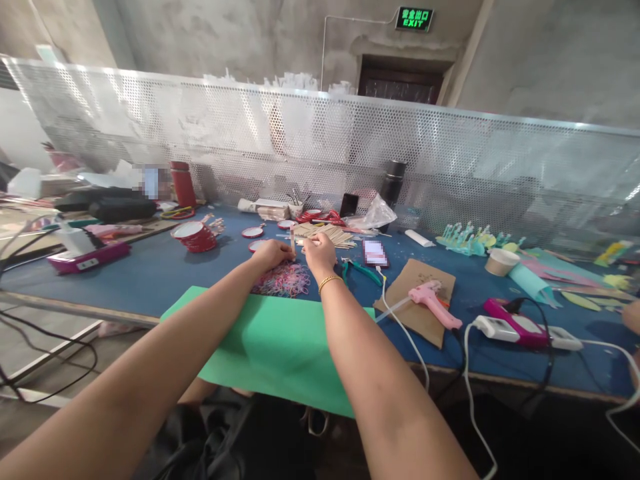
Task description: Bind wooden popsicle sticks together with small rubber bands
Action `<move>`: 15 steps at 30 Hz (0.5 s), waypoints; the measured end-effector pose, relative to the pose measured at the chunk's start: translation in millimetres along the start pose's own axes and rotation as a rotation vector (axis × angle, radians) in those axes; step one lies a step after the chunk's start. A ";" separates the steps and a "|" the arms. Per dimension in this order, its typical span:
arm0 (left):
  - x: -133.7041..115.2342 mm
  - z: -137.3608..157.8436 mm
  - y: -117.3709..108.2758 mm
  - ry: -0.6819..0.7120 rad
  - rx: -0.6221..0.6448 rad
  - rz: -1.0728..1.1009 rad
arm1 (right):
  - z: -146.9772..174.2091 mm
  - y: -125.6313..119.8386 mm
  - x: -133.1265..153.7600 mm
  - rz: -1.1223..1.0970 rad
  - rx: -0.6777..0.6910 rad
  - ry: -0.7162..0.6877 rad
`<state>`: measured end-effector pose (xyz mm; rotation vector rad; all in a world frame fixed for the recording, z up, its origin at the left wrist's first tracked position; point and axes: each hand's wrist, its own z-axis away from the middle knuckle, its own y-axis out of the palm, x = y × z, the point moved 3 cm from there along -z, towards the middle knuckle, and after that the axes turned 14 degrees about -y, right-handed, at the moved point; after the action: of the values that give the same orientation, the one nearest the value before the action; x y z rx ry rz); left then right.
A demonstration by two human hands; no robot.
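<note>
My left hand [274, 255] is closed in a pinch on a flat wooden craft stick [293, 239], which stands nearly upright. Just right of it, my right hand [321, 255] has its fingers bent together; what they hold, if anything, is too small to make out. Below both hands lies a heap of thin pink, purple and white loops [287, 281], which look like small rubber bands. Behind my right hand, loose craft sticks [336, 235] spread over the blue table. A green sheet [265, 337] hangs over the table's front edge beneath my forearms.
Stacked red-rimmed discs [194, 237] stand left. Green-handled pliers [364, 271], a phone [375, 253] and a pink glue gun [431, 300] on cardboard [400, 283] lie right. Power strips [525, 325] trail cables. A perforated metal screen [320, 147] closes off the back.
</note>
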<state>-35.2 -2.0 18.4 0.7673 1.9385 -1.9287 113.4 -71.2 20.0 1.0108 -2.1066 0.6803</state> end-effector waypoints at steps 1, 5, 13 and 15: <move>0.2 -0.4 0.3 -0.001 -0.001 -0.002 | 0.3 0.0 1.1 0.015 0.012 0.011; -1.4 0.7 -0.5 -0.013 -0.012 -0.009 | 1.3 0.2 4.1 0.052 0.053 0.030; -4.7 5.1 -2.9 -0.008 -0.009 0.004 | 1.2 -0.6 4.1 0.049 0.040 0.036; -4.4 5.0 -3.1 -0.010 -0.014 0.010 | 1.5 0.1 4.7 0.041 0.059 0.024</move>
<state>-34.1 -7.6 23.1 0.7609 1.9365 -1.9079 110.7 -74.3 22.6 0.9888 -2.1020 0.7753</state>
